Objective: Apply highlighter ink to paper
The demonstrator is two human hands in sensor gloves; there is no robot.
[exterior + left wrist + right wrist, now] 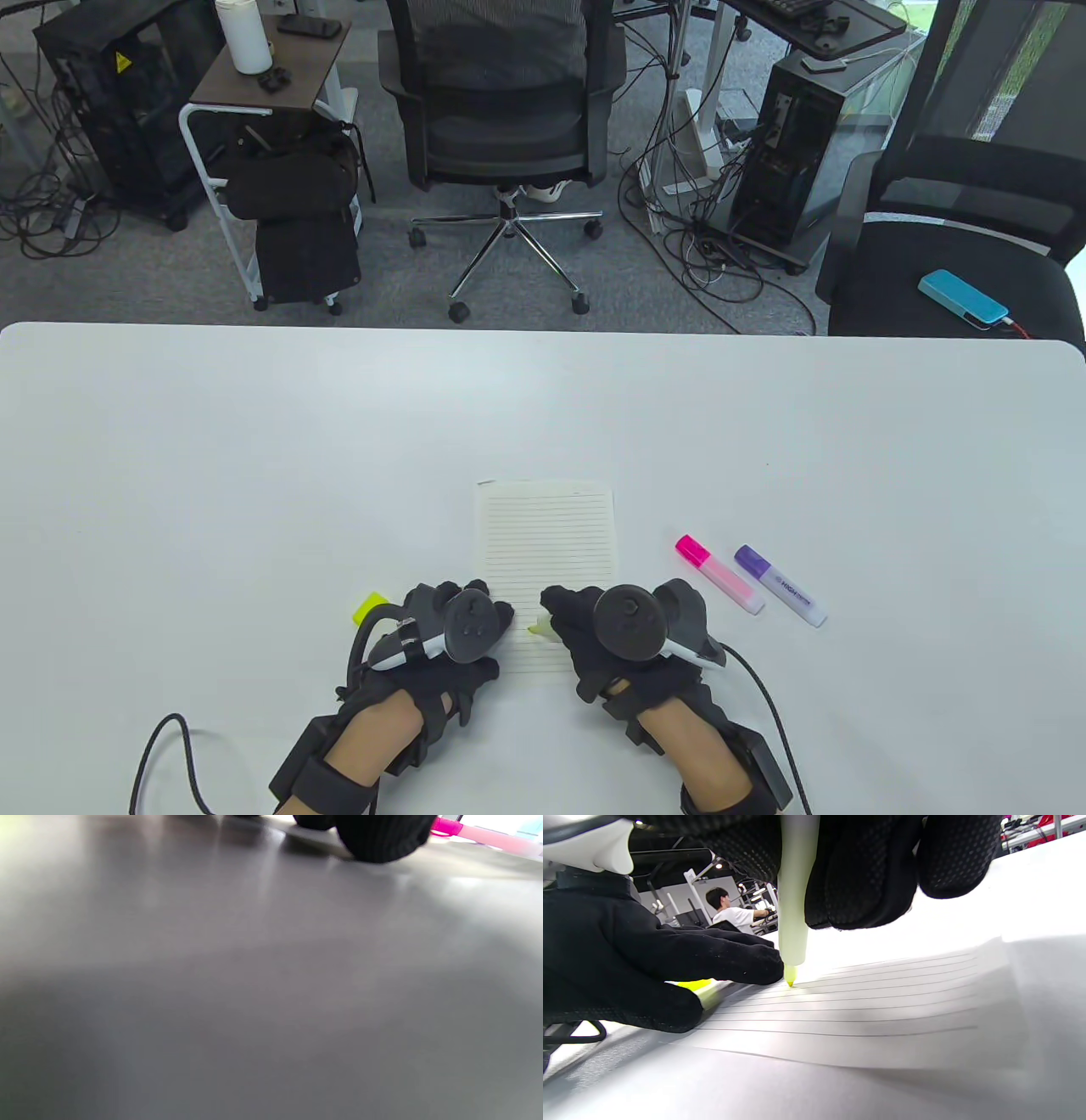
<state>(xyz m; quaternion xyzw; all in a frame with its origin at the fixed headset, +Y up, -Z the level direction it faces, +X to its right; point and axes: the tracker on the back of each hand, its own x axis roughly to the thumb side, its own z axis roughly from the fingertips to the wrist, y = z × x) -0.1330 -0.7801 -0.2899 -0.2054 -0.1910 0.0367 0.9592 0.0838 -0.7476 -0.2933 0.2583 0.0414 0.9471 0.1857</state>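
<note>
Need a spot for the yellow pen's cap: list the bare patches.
Bare: table left of the paper; strip beyond its far edge; right of the purple pen. Crowded: near edge, both hands; paper to pink pen gap.

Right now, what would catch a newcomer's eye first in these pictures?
The right hand holds a yellow highlighter with its tip on the lined paper, while the left hand rests on the sheet's left edge. A pink highlighter and a purple highlighter lie capped to the paper's right.

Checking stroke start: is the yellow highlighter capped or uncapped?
Uncapped. The yellow highlighter, gripped by the right hand, has its bare tip on the lined paper; a yellow cap lies by the left hand.
</note>
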